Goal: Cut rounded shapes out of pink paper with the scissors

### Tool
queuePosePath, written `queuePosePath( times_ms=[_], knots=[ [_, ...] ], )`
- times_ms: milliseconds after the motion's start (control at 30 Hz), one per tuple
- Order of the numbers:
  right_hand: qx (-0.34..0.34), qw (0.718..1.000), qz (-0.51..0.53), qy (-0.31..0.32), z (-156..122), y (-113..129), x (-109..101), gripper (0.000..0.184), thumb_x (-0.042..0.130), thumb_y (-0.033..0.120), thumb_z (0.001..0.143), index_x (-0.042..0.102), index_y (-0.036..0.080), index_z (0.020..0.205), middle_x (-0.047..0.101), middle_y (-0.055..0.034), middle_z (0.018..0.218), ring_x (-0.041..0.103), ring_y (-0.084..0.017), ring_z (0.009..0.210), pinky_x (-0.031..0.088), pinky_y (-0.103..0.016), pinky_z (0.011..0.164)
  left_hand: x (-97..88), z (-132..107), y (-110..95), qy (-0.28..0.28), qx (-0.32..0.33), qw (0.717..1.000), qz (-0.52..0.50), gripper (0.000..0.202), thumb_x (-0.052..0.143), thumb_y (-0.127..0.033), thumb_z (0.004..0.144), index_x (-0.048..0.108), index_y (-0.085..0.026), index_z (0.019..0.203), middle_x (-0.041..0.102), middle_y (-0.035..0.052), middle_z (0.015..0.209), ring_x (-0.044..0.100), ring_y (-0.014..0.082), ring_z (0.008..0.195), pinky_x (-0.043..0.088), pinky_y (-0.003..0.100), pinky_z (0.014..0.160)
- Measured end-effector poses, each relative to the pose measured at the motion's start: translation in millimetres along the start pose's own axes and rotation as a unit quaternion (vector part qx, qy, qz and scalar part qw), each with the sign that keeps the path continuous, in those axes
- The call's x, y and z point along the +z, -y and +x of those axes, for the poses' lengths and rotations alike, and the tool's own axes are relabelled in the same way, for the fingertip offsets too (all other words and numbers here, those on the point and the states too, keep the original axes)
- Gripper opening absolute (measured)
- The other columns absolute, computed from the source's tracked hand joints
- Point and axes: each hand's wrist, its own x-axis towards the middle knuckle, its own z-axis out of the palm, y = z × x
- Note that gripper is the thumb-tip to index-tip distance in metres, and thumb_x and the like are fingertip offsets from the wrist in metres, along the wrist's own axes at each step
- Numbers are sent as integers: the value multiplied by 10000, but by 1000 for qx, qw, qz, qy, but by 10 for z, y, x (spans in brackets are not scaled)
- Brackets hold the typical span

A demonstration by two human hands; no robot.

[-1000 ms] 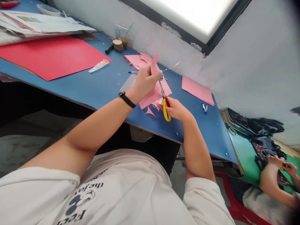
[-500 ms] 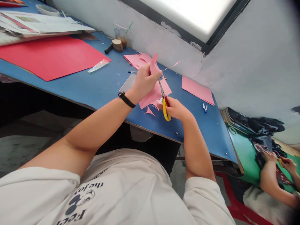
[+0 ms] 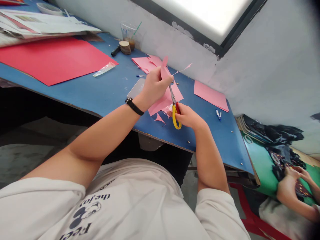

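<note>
Pinched in my left hand (image 3: 156, 83) is a piece of pink paper (image 3: 164, 65), raised above the table, with a thin cut strip (image 3: 185, 67) trailing off to its right. My right hand (image 3: 187, 115) grips scissors (image 3: 177, 120) with yellow and red handles. Their blades (image 3: 172, 93) point up toward the held paper, just under my left fingers; the tips are hidden there. Below lie a larger pink sheet (image 3: 160, 104) and a small pink offcut (image 3: 159, 118).
Folded pink paper (image 3: 141, 63) and a pink stack (image 3: 210, 95) flank my hands on the blue table (image 3: 112, 93). A blue-and-white pen cap (image 3: 218, 115) lies right. Red card (image 3: 57, 60), newspapers (image 3: 45, 25) and a plastic cup (image 3: 128, 35) sit left. A co-worker's hands (image 3: 295, 173) are far right.
The scissor handles have shifted very slightly left and look a little closer together. My left hand stays nearly still. The co-worker's hands have come together over the dark material.
</note>
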Motion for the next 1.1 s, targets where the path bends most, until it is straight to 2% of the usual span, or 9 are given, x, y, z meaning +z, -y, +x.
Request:
queuePosePath(
  times_ms=[200, 433, 667, 867, 1100],
  knots=[
    [5, 1000, -2, 4, -22, 27, -8, 406, 851, 603, 975, 631, 262, 979, 767, -36, 961, 657, -247, 875, 523, -396, 793, -4, -22, -37, 7, 2, 1000, -9, 433, 818, -403, 874, 472, -284, 643, 432, 3, 662, 385, 173, 745, 386, 435, 721],
    [5, 1000, 2, 3, -27, 33, -9, 384, 846, 580, 982, 624, 266, 989, 759, -40, 983, 655, -250, 881, 523, -407, 813, -9, -13, -61, 14, 9, 1000, -15, 514, 835, -417, 848, 402, -289, 602, 377, 11, 647, 360, 170, 726, 385, 444, 708],
    [7, 1000, 10, 8, -26, 29, -10, 420, 844, 626, 974, 633, 265, 1015, 784, -46, 1020, 671, -252, 896, 533, -407, 821, 16, -21, -92, -14, 7, 1000, -11, 408, 747, -385, 780, 396, -300, 590, 378, 12, 623, 352, 175, 717, 353, 432, 689],
    [3, 1000, 9, 8, -28, 35, -12, 426, 843, 624, 974, 615, 265, 983, 763, -42, 981, 655, -250, 883, 525, -408, 815, 20, 7, -52, -6, 13, 1000, -6, 439, 765, -397, 805, 392, -303, 595, 385, 7, 624, 388, 167, 700, 418, 425, 717],
    [5, 1000, 17, 8, -17, 27, -6, 413, 844, 616, 980, 649, 255, 1023, 783, -38, 1015, 674, -245, 898, 539, -402, 834, -10, -48, -116, 2, 14, 1000, -13, 394, 714, -222, 856, 422, -271, 596, 420, 5, 661, 397, 174, 705, 390, 423, 708]
  ],
)
